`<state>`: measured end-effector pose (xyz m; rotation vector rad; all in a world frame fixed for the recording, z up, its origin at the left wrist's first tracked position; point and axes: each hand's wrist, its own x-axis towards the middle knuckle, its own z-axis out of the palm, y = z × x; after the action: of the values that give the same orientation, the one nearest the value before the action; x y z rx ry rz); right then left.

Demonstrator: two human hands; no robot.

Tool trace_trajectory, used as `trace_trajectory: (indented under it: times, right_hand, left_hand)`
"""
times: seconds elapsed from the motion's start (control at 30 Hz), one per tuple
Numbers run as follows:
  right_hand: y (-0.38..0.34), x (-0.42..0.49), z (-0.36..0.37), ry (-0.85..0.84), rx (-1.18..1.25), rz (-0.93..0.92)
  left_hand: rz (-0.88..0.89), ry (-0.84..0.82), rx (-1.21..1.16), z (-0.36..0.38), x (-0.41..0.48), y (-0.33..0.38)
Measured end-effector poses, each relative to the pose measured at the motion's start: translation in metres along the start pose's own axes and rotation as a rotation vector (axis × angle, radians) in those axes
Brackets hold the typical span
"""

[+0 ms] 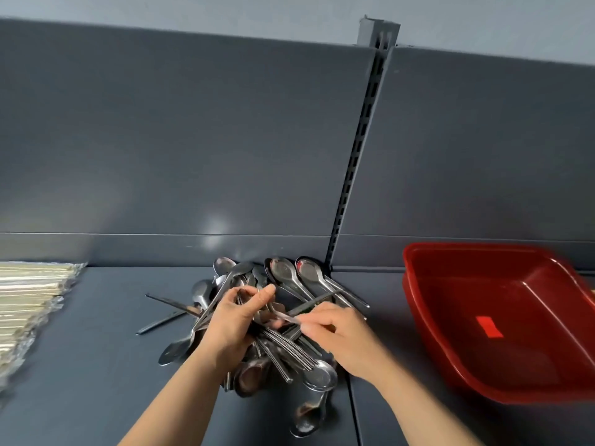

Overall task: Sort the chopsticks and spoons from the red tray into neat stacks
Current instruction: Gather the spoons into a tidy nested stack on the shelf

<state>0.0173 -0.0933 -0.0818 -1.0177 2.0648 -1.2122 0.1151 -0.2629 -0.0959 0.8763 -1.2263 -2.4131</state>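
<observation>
Fingers [262, 297] of the left hand [235, 320] were clamped round a bundle of spoon handles [286, 346], and the right hand [338, 331] pinched one thin metal piece [287, 317]; spoon or chopstick, I couldn't tell! Behind rose the grey back panel [193, 140]. On the shelf [96, 349] the red tray [418, 284] sat right, wrapped chopsticks [29, 304] lay stacked far left, the spoon pile [289, 281] was heaped between them, and dark chopsticks [161, 320] poked out leftward.

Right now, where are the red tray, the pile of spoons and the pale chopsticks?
red tray [444, 317]: head view, on its left inner wall.
pile of spoons [280, 269]: head view, on a back spoon's bowl.
pale chopsticks [29, 294]: head view, middle of the stack.
</observation>
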Motion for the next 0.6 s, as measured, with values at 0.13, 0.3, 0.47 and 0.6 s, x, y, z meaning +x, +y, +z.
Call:
trace_trajectory:
  times: [0.13,0.3,0.47,0.6]
  right_hand:
    - [0.010,0.013,-0.012,0.169,-0.045,0.047]
    - [0.036,0.040,-0.020,0.132,-0.607,-0.020]
    - [0.036,0.050,-0.016,0.095,-0.734,-0.005]
    - [0.023,0.041,-0.025,0.063,-0.732,-0.019]
  left_hand:
    - [0.066,0.062,-0.010,-0.017,-0.004,0.002]
    - [0.070,0.050,-0.098,-0.036,-0.016,0.013]
    - [0.064,0.100,-0.136,-0.042,-0.029,0.008]
    - [0.061,0.117,-0.130,-0.044,-0.038,0.003]
